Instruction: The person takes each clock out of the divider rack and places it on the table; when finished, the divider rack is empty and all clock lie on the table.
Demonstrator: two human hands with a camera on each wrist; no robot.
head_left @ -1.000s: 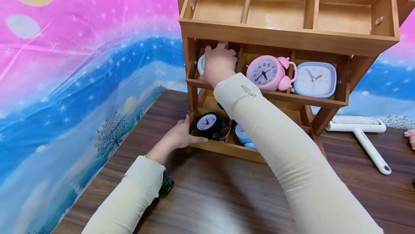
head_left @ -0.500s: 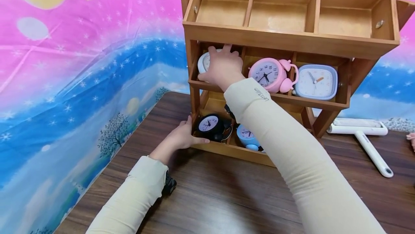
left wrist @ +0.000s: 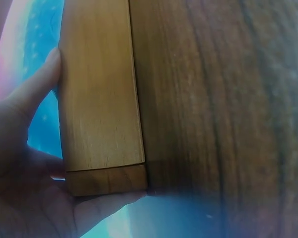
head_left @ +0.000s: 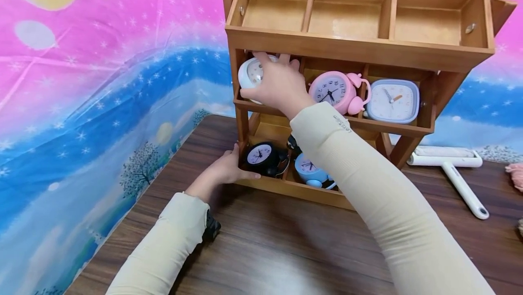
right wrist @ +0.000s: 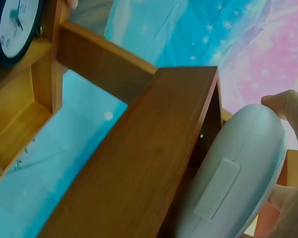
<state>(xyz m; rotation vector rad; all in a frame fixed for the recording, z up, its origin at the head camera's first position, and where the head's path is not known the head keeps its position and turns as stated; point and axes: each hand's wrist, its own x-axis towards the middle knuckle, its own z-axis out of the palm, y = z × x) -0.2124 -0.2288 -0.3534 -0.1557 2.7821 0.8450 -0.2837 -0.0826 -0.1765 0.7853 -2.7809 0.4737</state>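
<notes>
My right hand (head_left: 282,79) grips a white clock (head_left: 250,75) with a rounded case at the left compartment of the wooden rack's middle tier. In the right wrist view the pale clock (right wrist: 238,173) tilts at the tier's front board, fingers at its edge; its far side is hidden. My left hand (head_left: 226,168) holds the lower left corner of the wooden rack (head_left: 294,190), its thumb along the front board. The left wrist view shows that board (left wrist: 102,89) between thumb and fingers. Just beside that hand, a black alarm clock (head_left: 259,154) lies in the bottom tier.
A pink twin-bell alarm clock (head_left: 333,93) and a blue-rimmed square clock (head_left: 392,100) fill the other middle compartments. A light-blue alarm clock (head_left: 308,168) lies in the bottom tier, partly behind my right sleeve. A white lint roller (head_left: 457,177) rests right of the rack.
My right hand has drawn the white clock up and outward, so more of its face and rim shows. The left hand keeps its place on the rack's corner.
</notes>
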